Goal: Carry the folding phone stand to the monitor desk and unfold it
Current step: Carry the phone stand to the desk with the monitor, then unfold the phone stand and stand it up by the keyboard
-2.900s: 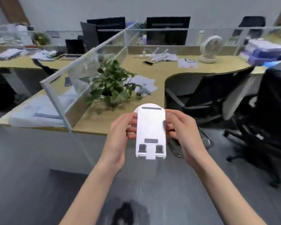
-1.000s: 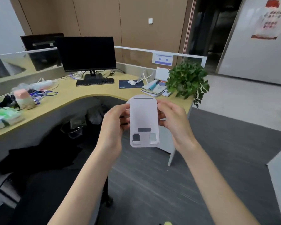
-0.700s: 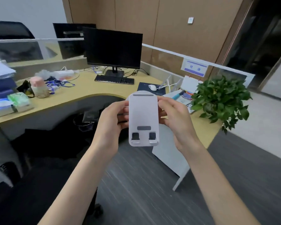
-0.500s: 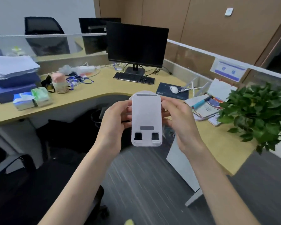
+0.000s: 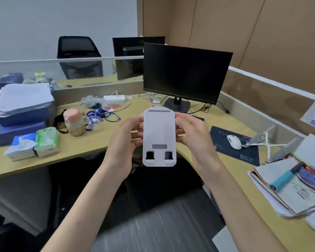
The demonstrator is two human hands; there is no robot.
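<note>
The stand (image 5: 159, 138) hangs in mid-air in front of the monitor (image 5: 186, 71), above the counter (image 5: 102, 142) edge, not yet set down and seemingly not yet unfolded. The left hand (image 5: 121, 146) and right hand (image 5: 195, 140) each hold a pinching grip on its long edges, fingers curled behind. The likeliest slip is at unfolding: the smooth, matte white plastic offers little friction, so prying the hinge while airborne could twist it loose onto the floor. Setting it down carelessly could also knock the cup (image 5: 75, 122) or snag the cables by the monitor. It is a flat, rounded slab with two dark slots near its lower lip.
</note>
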